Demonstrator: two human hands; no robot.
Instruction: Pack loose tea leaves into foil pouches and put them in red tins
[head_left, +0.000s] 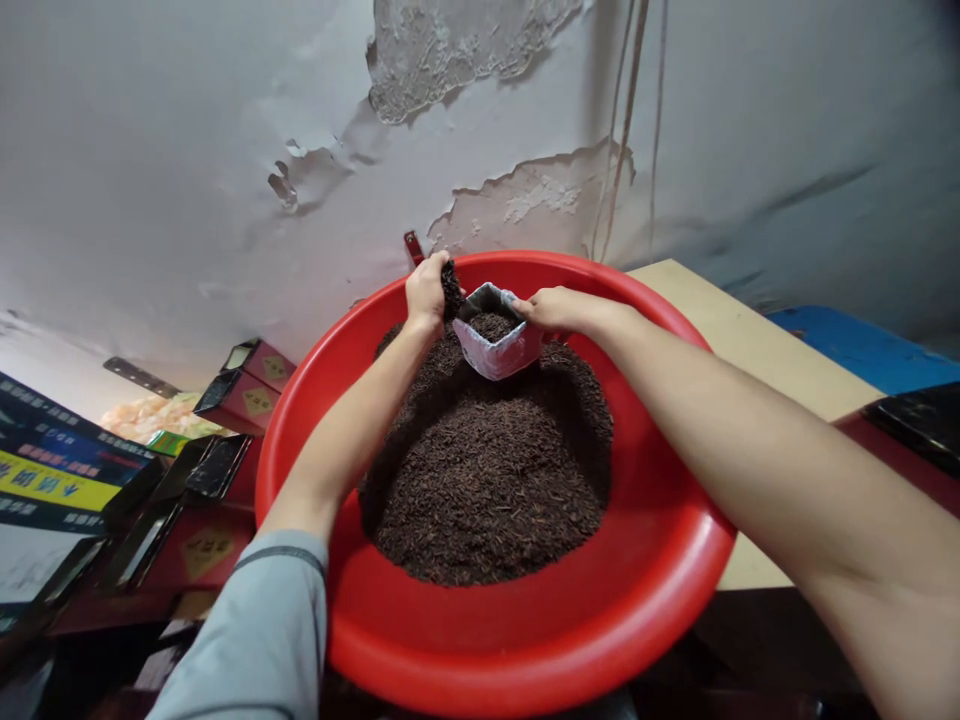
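Note:
A big red plastic basin (600, 640) fills the middle of the view and holds a heap of dark loose tea leaves (487, 470). My left hand (426, 290) is closed on a handful of the dark leaves at the far side of the heap, right beside the mouth of a small silvery pouch (499, 350). My right hand (551, 308) grips the pouch's right edge and holds it open and upright on the heap. The pouch has some leaves inside.
The basin rests on a pale wooden board (750, 340) with a blue surface (862, 345) behind it at right. Red and dark boxes (225, 470) are stacked at left. A wall with peeling paint (465, 60) stands just behind the basin.

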